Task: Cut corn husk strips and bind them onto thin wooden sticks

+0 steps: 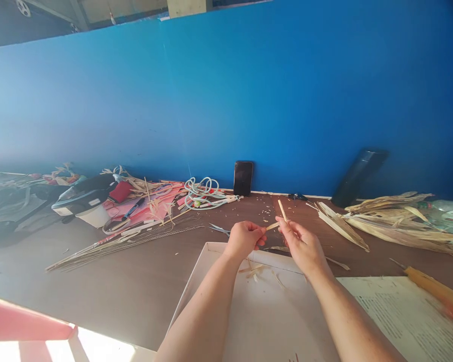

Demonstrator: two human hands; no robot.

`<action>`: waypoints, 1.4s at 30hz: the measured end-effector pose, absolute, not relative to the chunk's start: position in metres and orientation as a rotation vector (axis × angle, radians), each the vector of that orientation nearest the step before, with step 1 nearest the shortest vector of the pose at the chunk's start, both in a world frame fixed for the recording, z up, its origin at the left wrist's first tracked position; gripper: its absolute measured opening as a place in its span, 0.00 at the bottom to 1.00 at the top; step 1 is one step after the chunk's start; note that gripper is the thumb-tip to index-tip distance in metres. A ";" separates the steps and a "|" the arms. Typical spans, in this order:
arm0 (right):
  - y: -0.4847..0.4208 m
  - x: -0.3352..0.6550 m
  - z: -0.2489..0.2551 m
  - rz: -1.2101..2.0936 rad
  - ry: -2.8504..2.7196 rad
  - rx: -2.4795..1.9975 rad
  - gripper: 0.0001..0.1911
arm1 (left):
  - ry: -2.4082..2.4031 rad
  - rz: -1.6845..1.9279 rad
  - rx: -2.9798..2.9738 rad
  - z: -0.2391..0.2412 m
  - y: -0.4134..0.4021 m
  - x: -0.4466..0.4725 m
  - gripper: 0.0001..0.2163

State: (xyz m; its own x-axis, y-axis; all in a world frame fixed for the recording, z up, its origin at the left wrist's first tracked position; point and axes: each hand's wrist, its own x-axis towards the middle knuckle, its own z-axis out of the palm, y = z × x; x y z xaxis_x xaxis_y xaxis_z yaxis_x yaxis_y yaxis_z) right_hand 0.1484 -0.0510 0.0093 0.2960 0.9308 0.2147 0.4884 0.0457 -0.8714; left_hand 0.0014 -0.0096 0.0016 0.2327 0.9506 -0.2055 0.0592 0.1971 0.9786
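Observation:
Over a shallow white box [207,281], my left hand [245,239] pinches the end of a narrow pale strip [273,227], which looks like dried corn husk. My right hand [301,245] closes its fingertips on the strip, and a stiff pale piece [283,210] sticks up from that grip. Whether these are one bent strip or two pieces I cannot tell. Thin husk scraps [256,274] lie inside the box. Beside my left hand, scissors [219,229] show their blades, the rest hidden behind the hand.
A phone [243,178] leans on the blue wall [226,100]. Dried husks [392,221], a dark upright object [360,176] and a pointed tool with a wooden handle [434,286] are at right. At left lie a coiled cord [202,193], a white cup [93,216] and thin stalks [132,241].

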 end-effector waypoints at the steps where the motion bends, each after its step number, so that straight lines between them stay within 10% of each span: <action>1: -0.050 0.149 0.009 0.627 -1.279 -1.582 0.27 | 1.151 0.900 1.146 0.002 -0.009 0.001 0.08; 12: -0.055 0.138 0.011 1.192 -1.237 -1.393 0.29 | 0.985 1.013 1.011 0.006 -0.011 0.000 0.06; 42: -0.053 0.140 0.008 1.189 -1.191 -1.374 0.27 | 1.018 0.914 1.307 0.005 -0.014 0.002 0.07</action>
State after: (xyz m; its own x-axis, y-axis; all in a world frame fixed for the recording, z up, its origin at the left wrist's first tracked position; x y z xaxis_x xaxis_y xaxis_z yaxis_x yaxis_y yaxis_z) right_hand 0.1400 -0.0529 0.0081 0.0603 0.9941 -0.0899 0.0915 -0.0952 -0.9912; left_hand 0.0017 -0.0145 0.0050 0.3121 0.9473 -0.0717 0.0306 0.0654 0.9974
